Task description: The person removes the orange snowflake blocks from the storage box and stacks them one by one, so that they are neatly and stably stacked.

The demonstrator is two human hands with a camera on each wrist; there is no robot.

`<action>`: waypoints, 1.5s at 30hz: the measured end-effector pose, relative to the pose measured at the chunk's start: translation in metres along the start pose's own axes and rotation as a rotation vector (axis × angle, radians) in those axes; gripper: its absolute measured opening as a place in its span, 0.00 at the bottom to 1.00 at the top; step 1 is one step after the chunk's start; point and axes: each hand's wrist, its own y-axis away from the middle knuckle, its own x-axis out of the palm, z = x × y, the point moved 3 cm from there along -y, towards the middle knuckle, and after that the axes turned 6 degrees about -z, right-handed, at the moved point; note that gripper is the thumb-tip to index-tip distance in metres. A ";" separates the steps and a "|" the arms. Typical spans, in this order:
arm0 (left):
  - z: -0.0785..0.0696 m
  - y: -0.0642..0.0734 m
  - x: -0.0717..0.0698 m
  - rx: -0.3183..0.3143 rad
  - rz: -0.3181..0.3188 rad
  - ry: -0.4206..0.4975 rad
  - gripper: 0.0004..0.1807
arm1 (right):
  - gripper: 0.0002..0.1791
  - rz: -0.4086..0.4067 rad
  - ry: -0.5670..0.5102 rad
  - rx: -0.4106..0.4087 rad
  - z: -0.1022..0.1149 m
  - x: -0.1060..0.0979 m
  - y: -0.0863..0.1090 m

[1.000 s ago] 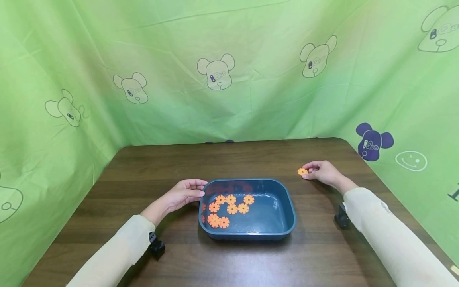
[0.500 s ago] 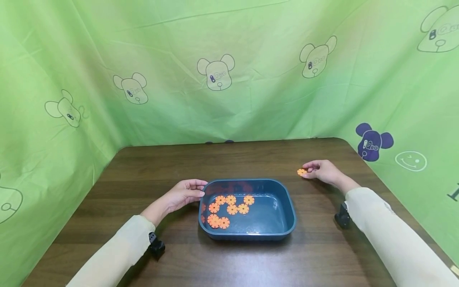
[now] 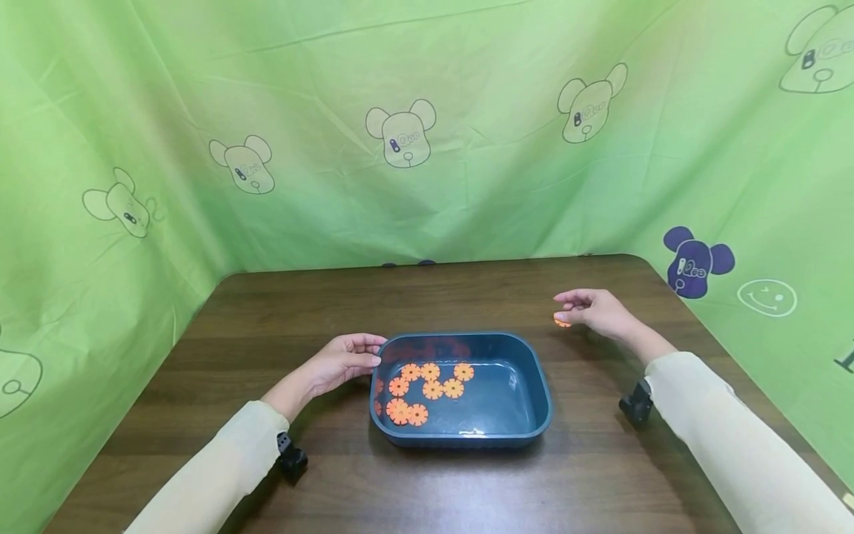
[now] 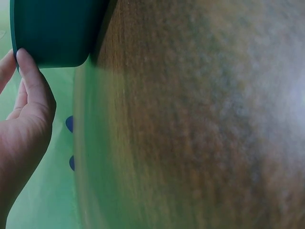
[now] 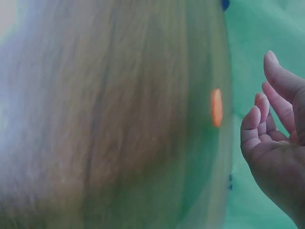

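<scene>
At the left end of a dark blue plastic tub [image 3: 467,440], my left hand [image 3: 342,363] pinches the rim between thumb and fingers. The left wrist view confirms this, with the thumb on one face of the tub wall [image 4: 52,33]. Several orange interlocking snowflake discs [image 3: 432,389] lie flat on the tub's floor, mostly toward its left side. To the right, a single orange snowflake disc [image 3: 562,322] lies on the table, partly hidden by my right hand [image 3: 600,314]. From the right wrist, that disc [image 5: 217,108] appears apart from the loosely bent fingers, which hold nothing.
The brown wooden table [image 3: 427,489] carries the tub near its middle. A green cloth [image 3: 494,193] with printed mouse heads hangs behind and at both sides. Black wrist cameras [image 3: 292,458] sit under both cuffs.
My right hand has let go of the single orange snowflake disc; its fingers have spread and risen slightly above it. The left hand, the tub and its discs have stayed in place.
</scene>
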 end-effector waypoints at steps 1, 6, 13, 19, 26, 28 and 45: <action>0.000 0.000 0.000 0.001 0.001 0.001 0.25 | 0.30 0.002 -0.015 -0.005 0.004 0.000 0.001; 0.000 0.000 0.000 -0.001 0.002 -0.004 0.26 | 0.30 0.011 -0.044 -0.026 0.024 0.002 0.006; 0.001 -0.001 0.000 -0.002 0.004 0.001 0.26 | 0.27 0.020 -0.092 -0.075 0.053 0.010 0.011; 0.000 -0.001 -0.001 -0.008 -0.001 0.003 0.26 | 0.24 0.029 -0.129 -0.135 0.074 0.024 0.014; 0.000 -0.001 -0.001 -0.008 -0.003 -0.008 0.27 | 0.21 0.085 -0.166 -0.183 0.098 0.046 0.022; 0.000 -0.001 -0.001 -0.010 -0.004 -0.007 0.27 | 0.21 0.107 -0.178 -0.191 0.104 0.053 0.025; 0.001 -0.002 -0.004 -0.017 -0.004 0.006 0.26 | 0.20 0.278 -0.155 -0.231 0.125 0.107 0.048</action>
